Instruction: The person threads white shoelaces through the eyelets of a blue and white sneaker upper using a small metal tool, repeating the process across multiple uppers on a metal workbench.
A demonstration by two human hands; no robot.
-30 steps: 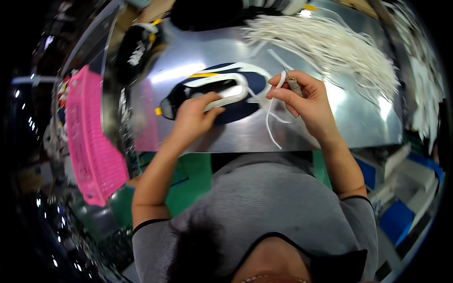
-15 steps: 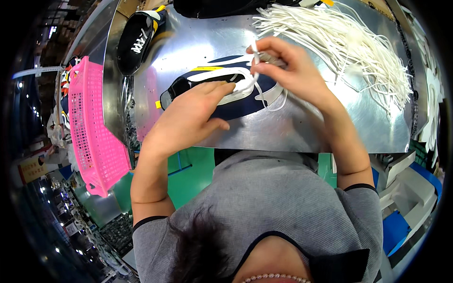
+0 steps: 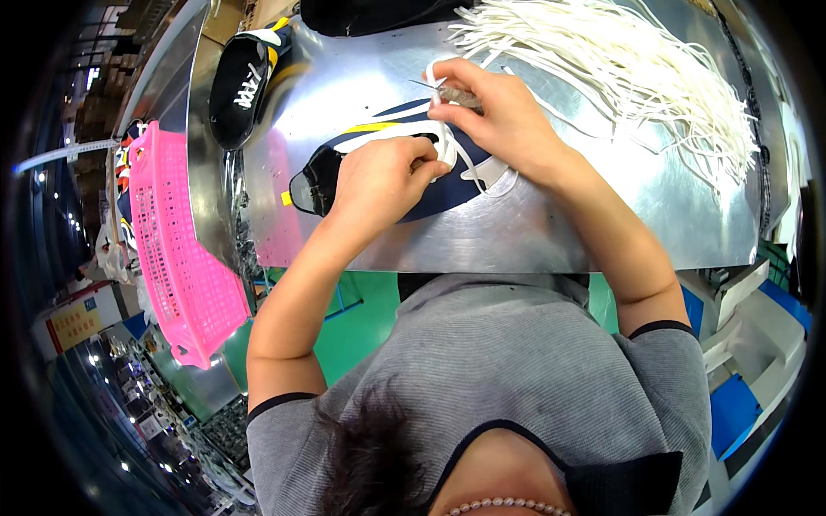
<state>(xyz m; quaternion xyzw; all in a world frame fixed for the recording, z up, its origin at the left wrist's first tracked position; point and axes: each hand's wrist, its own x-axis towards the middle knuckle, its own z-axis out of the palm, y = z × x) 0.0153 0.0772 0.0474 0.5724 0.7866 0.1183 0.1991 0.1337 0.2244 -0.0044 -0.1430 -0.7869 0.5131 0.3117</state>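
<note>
A navy shoe (image 3: 443, 199) with white and yellow trim lies on its base on the metal table, toe to the right. White shoelace (image 3: 446, 143) runs over its lacing area, and a loose loop hangs over the toe. My left hand (image 3: 383, 176) is closed at the lacing area, thumb and forefinger pinching the lace; its palm side is hidden. Just above the toe, my right hand (image 3: 508, 116) grips a thin pointed tool (image 3: 462, 97) with a wrapped, brownish handle. A strand of lace stands up by the tool's metal tip, beside my right fingertips.
A large heap of white shoelaces (image 3: 602, 69) spreads over the table's far right. Another dark shoe (image 3: 237, 101) with white lacing sits at the far left, and a black item (image 3: 374, 15) lies along the back edge. A pink basket (image 3: 185, 245) stands off the left side.
My left hand has gone from lying flat over the shoe to a pinch at its lacing. My right hand has shifted slightly left and away, and the tool's tip now shows.
</note>
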